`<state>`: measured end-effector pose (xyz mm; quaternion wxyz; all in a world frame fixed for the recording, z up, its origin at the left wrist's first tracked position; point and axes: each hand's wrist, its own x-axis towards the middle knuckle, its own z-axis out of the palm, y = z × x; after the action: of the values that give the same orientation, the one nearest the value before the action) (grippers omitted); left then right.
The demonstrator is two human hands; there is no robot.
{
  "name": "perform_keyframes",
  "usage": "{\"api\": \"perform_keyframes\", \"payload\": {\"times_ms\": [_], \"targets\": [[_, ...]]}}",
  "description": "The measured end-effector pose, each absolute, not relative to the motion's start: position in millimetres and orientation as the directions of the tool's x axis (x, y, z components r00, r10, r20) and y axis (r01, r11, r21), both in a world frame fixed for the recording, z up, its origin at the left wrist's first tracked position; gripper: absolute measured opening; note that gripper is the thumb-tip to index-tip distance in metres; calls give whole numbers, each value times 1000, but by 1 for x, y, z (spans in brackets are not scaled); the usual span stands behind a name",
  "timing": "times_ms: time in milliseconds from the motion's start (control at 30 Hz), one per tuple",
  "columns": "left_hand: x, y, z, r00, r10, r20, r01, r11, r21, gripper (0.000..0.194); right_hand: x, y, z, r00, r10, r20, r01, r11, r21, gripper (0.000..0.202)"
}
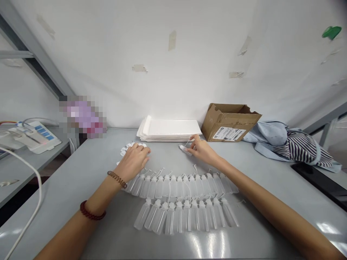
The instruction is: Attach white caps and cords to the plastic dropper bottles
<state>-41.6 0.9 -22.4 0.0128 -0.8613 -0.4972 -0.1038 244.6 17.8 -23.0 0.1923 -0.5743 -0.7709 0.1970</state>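
My right hand (202, 150) pinches a small white plastic piece with a thin pointed tip (185, 149), held low above the table behind the bottles. To its left, my left hand (134, 159) is palm-down with bent fingers slightly apart, beside and partly over a cluster of small white pieces (124, 150). Part of that cluster is hidden under the hand. Nearer me lie two curved rows of translucent plastic squeeze bottles, a far row (173, 187) and a near row (187, 218). Thin white strands or tips stick out at several bottle necks.
A stack of white flat sheets or envelopes (173, 128) lies against the wall beside an open cardboard box (227, 124). Bunched striped and pale-blue cloth (300, 146) and a black phone-like slab (322, 182) are at right. A white device (40, 135) and cable (39, 191) are at left.
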Motion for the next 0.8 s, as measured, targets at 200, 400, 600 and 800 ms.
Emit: {"api": "perform_keyframes", "payload": {"times_ms": [200,400,600,800], "targets": [[-55,-1,-15,477,867,145,860,-495,127,23,254,23,-21,-184,981,52,842,185,-507,46],[-58,-3,-17,466,874,135,858,-484,174,24,267,21,8,-141,986,91,870,167,-463,30],[-52,-1,-23,465,874,137,862,-483,155,24,290,-3,56,-109,979,175,919,166,-358,24],[-45,-4,-17,463,865,193,851,-495,175,31,314,-43,46,-149,988,-47,949,130,-286,22]]}}
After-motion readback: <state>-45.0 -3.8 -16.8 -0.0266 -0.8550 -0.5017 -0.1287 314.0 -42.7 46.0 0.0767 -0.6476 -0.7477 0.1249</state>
